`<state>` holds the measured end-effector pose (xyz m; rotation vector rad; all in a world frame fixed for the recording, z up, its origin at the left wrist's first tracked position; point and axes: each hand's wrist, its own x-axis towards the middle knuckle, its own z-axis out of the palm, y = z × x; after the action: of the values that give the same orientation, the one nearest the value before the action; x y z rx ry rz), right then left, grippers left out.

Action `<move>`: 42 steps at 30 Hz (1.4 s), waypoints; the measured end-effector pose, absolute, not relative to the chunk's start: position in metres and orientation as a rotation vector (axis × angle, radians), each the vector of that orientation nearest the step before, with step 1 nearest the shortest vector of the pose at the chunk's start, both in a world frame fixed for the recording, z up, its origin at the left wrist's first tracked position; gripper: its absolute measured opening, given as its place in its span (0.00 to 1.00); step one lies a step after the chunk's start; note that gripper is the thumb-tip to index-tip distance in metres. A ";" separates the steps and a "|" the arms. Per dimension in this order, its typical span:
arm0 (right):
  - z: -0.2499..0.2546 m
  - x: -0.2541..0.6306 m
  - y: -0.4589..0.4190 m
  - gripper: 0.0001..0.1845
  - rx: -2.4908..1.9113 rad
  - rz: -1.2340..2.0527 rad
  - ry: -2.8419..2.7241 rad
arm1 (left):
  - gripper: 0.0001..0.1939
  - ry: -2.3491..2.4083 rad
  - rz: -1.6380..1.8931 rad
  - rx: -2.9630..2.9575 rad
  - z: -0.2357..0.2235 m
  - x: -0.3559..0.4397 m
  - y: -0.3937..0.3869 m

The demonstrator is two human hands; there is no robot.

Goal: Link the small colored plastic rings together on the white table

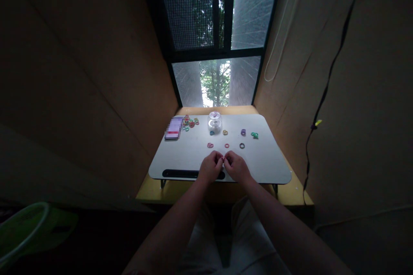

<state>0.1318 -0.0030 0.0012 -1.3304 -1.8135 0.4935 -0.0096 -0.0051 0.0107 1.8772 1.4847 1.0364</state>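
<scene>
Close together over the near part of the white lap table (pixel 267 163), my left hand (pixel 211 166) and my right hand (pixel 236 166) pinch a small pink hair tie (pixel 223 159) between their fingertips. My fingers hide most of it. Just beyond them lie a pink group of hair ties (pixel 210 145), a red-pink one (pixel 226 145) and a dark one (pixel 241 146). Farther back sit blue (pixel 212 132), yellow (pixel 225 132), purple (pixel 243 132) and green hair ties (pixel 254 135). A mixed pile of hair ties (pixel 191 122) rests at the back left.
A clear plastic container (pixel 214 121) stands at the table's back middle. At the left edge lies a phone (pixel 174 128) with a blurred screen. The table stands on a yellow ledge (pixel 145 195) below a window (pixel 216 81). A cord (pixel 325 86) hangs right; a green basket (pixel 35 232) is lower left.
</scene>
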 end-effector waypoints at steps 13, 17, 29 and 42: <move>0.001 0.132 -0.003 0.06 -1.329 0.487 -1.821 | 0.05 1.489 1.036 1.874 0.011 -0.009 -0.006; 0.000 0.132 -0.002 0.06 -1.325 0.491 -1.811 | 0.06 1.514 1.011 1.883 0.011 -0.008 -0.005; 0.000 0.132 -0.003 0.06 -1.314 0.491 -1.812 | 0.06 1.498 1.017 1.901 0.012 -0.009 -0.006; 0.001 0.132 -0.003 0.05 -1.322 0.477 -1.826 | 0.06 1.477 1.034 1.918 0.008 -0.010 -0.005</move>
<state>0.1320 -0.0027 0.0011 -1.3222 -1.8261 0.4767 -0.0104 -0.0049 0.0076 1.9183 1.4768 1.0345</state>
